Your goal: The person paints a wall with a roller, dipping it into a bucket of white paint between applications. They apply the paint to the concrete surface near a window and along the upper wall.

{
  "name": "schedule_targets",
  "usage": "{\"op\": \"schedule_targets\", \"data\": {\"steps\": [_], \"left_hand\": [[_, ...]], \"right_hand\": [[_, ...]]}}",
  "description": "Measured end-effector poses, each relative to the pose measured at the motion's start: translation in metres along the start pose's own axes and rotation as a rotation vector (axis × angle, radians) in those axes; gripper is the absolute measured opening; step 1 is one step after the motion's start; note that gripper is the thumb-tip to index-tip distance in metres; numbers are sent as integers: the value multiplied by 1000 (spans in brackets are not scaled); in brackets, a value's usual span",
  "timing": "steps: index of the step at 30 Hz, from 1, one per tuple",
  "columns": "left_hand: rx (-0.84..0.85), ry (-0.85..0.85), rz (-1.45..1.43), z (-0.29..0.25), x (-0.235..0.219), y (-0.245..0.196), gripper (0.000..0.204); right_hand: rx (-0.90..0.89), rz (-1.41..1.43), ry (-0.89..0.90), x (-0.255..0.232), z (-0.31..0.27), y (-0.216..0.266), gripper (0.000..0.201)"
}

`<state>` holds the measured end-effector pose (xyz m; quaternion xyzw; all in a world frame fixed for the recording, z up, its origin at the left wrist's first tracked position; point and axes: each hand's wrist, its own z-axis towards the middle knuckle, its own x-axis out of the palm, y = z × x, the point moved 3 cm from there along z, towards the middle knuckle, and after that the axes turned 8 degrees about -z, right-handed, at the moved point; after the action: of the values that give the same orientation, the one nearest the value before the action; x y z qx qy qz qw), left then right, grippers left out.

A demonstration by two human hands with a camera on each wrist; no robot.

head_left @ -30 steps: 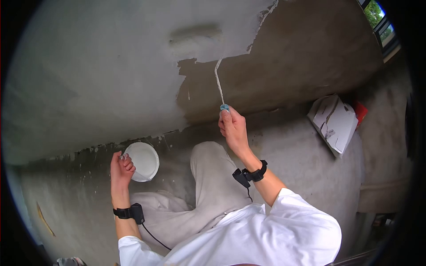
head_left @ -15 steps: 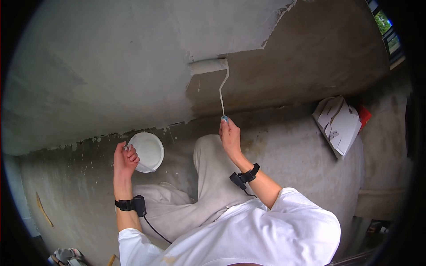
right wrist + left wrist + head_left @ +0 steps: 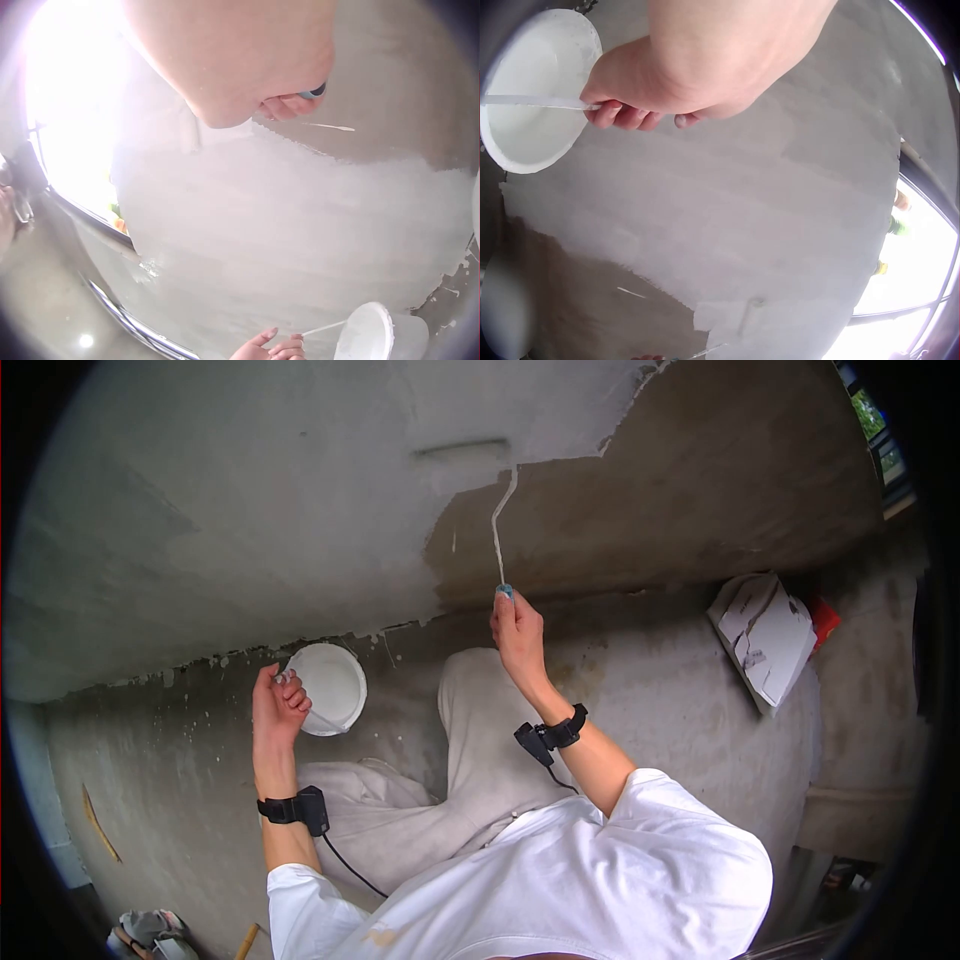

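My right hand grips the blue handle end of a paint roller. Its bent rod reaches up to the wall, where the roller's sleeve lies against pale paint above the dark bare patch. On the left, my left hand holds the bail handle of a white bucket with curled fingers. White paint fills the view of the bucket's inside. In the right wrist view, my hand hides most of the roller.
A torn white cardboard box and something red stand on the floor at the right. A thin wooden stick lies far left, with a grey bundle below it. A window is at the upper right.
The roller came down over the upper edge of the dark patch, then moved back up onto the pale area. Paint now covers more of that edge. My left hand keeps holding the bucket's handle.
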<state>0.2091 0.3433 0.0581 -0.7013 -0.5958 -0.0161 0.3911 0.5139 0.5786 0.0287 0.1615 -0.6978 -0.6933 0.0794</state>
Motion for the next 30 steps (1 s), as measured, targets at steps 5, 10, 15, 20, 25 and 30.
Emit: {"op": "schedule_targets", "data": {"steps": [5,10,15,20,25,30], "left_hand": [[-21,37,-3,4,-6,1,26],[-25,42,-1,7,-10,0,26],[-3,22,4,2,-3,0,26],[-8,24,4,6,-8,0,26],[-14,1,-3,8,-9,0,26],[-16,13,6,6,-4,0,27]], "right_hand": [[85,-156,-50,-10,-23,-51,37],[94,-69,-47,-22,-34,-40,38],[20,131,-31,-24,-17,11,37],[66,186,-8,-26,-7,12,37],[127,97,-17,-29,-14,-49,38],[161,38,-44,-39,-27,-55,39]]}}
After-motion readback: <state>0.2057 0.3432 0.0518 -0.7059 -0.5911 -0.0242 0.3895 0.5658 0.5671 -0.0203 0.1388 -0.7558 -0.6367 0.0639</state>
